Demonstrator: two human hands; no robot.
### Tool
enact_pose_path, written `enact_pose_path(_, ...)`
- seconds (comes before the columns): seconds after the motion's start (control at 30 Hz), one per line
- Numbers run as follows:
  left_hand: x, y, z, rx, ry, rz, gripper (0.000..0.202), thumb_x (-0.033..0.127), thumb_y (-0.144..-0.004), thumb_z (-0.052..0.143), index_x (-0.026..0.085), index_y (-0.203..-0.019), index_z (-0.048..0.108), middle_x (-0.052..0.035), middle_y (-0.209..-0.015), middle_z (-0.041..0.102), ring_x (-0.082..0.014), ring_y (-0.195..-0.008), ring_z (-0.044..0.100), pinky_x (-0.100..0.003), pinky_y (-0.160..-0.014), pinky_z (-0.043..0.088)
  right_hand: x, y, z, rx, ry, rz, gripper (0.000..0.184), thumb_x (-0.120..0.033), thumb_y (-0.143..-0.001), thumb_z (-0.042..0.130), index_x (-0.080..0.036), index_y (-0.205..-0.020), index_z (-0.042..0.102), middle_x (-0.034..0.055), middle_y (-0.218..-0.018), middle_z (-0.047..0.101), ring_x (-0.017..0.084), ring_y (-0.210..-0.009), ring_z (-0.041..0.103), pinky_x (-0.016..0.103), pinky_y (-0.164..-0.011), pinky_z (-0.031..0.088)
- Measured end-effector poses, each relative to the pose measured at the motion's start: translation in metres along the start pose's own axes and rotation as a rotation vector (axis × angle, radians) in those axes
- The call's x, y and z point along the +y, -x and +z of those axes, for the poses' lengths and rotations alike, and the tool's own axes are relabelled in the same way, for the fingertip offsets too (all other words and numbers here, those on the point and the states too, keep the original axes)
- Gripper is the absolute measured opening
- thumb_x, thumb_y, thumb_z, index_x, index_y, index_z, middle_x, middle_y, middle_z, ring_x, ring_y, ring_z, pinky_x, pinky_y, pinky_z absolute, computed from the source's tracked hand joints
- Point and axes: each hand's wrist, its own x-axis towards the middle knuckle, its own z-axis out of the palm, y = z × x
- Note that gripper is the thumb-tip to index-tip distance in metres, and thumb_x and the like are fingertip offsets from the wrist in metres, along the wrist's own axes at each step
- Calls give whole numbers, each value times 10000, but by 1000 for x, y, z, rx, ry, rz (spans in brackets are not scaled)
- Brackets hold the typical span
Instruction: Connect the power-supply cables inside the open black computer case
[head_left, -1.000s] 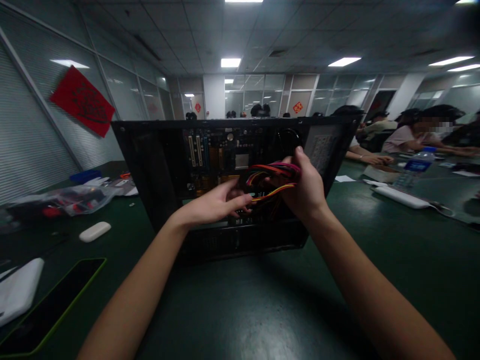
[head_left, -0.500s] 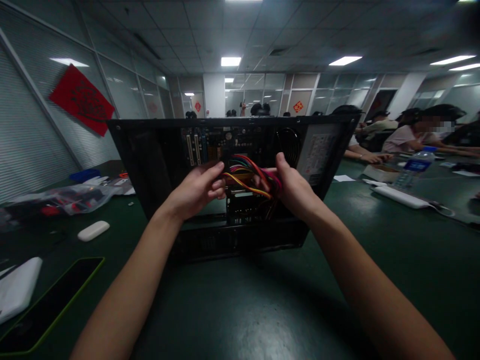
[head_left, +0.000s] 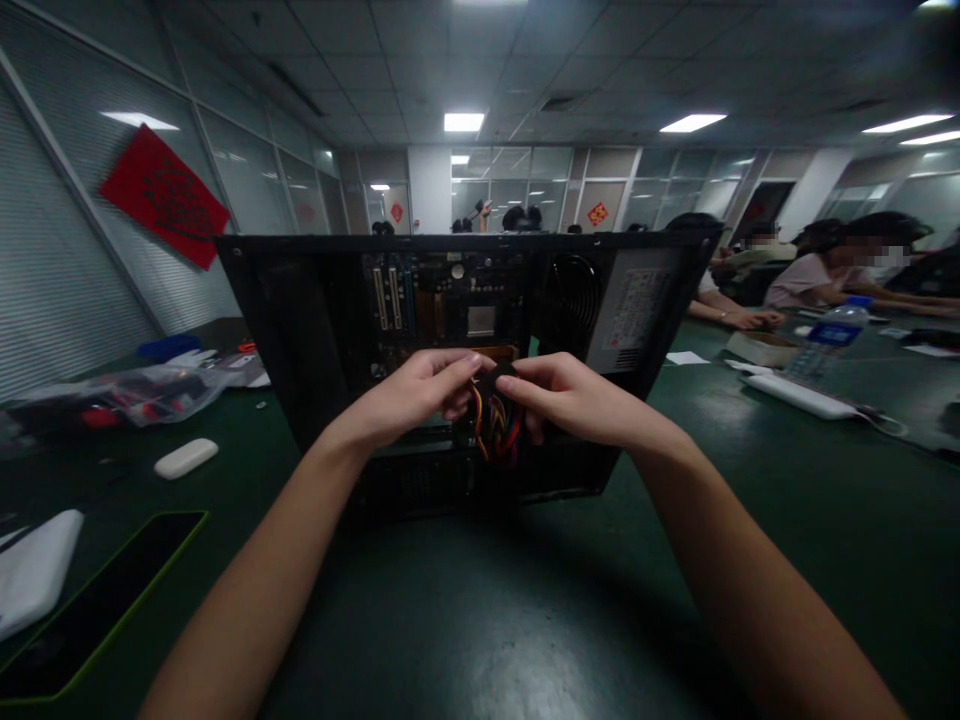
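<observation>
An open black computer case (head_left: pixel 480 480) stands on the table with its inside facing me. A motherboard (head_left: pixel 427 280) shows at the back of it, with a fan (head_left: pixel 574 290) and a silver power supply (head_left: pixel 634 310) on the right. In front of the board, a bundle of coloured power cables (head_left: pixel 495 430) hangs in loops between my hands. My left hand (head_left: pixel 420 395) is closed, thumb and fingers pinching the cables' left side. My right hand (head_left: pixel 574 400) pinches a dark connector end on the bundle. The fingers partly hide what they grip.
On the left lie a phone with a green edge (head_left: pixel 105 600), a white oval case (head_left: pixel 186 458) and a clear plastic bag (head_left: pixel 142 390). To the right are a white power strip (head_left: pixel 799 392), a water bottle (head_left: pixel 832 335) and a small box (head_left: pixel 761 347). People sit farther right.
Both hands have come closer together. My right hand has moved down and turned over the cables, which now hang in lower loops. More of the motherboard shows.
</observation>
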Motion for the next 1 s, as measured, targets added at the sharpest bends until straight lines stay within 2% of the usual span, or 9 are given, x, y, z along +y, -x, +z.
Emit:
enact_pose_path(0.1, -1, 2, -2, -45, 130, -19, 350, 378, -920, 610, 121, -1155, 645, 13, -721, 512, -98, -652, 484, -211, -576, 401, -1, 1, -4, 11, -18, -9, 489, -624, -875, 603, -142, -919, 670, -21, -604, 592, 102, -483, 545, 217, -463, 416)
enact_pose_path(0.2, 0, 5, -7, -88, 170, -31, 360, 298, -910, 628, 146, -1236, 640, -21, -817, 580, -109, -729, 544, -224, -639, 445, 0, 1, -7, 38, -65, -21, 483, -620, -859, 627, -146, -930, 683, -15, -616, 604, 102, -485, 541, 221, -473, 433)
enact_pose_path(0.47, 3, 5, -9, -131, 59, 57, 477, 258, -899, 678, 131, -1347, 573, -48, -865, 677, -104, -704, 592, -232, -660, 490, 1, -1, -3, 131, -142, -37, 477, -632, -844, 642, -156, -849, 670, -7, -594, 612, 100, -474, 536, 222, -469, 447)
enact_pose_path(0.6, 5, 5, -5, -148, 23, 46, 578, 262, -883, 701, 113, -1403, 499, -62, -870, 710, -130, -723, 632, -248, -657, 517, 1, -2, 0, 110, -148, -43, 467, -616, -853, 642, -151, -878, 681, 6, -633, 636, 101, -498, 549, 211, -459, 423)
enact_pose_path(0.83, 5, 6, -3, -169, 27, 68, 621, 270, -872, 718, 106, -1416, 467, -78, -852, 716, -176, -792, 677, -260, -655, 538, 6, -3, 2, 61, -257, -44, 469, -596, -861, 651, -137, -951, 688, 12, -685, 651, 90, -510, 541, 201, -455, 437)
enact_pose_path(1.0, 7, 8, -2, -221, 39, 95, 694, 238, -883, 700, 136, -1491, 381, -66, -833, 715, -148, -719, 660, -265, -666, 538, 11, -3, 3, 22, -361, -21, 436, -573, -868, 660, -145, -944, 684, -14, -654, 625, 63, -456, 497, 178, -420, 417)
